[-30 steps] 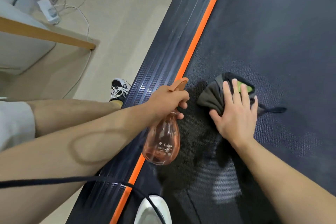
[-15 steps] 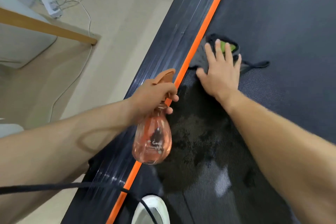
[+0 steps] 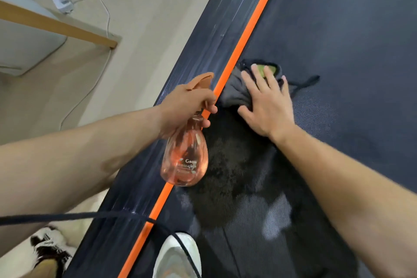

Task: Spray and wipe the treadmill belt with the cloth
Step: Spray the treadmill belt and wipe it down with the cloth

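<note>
The cloth (image 3: 237,92), likely soft and limp, is pressed beside the orange stripe (image 3: 248,29) by the flat right hand (image 3: 267,106). The bottle (image 3: 185,160) is gripped by the left hand (image 3: 185,106).

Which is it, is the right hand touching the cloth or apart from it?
Touching. The head view shows the right hand lying flat on the cloth, fingers spread across it, pressing it onto the belt beside the orange stripe.

left hand (image 3: 185,108) curled round spray bottle (image 3: 185,160) | right hand (image 3: 268,106) flat, fingers spread, seemingly pressing down
</note>
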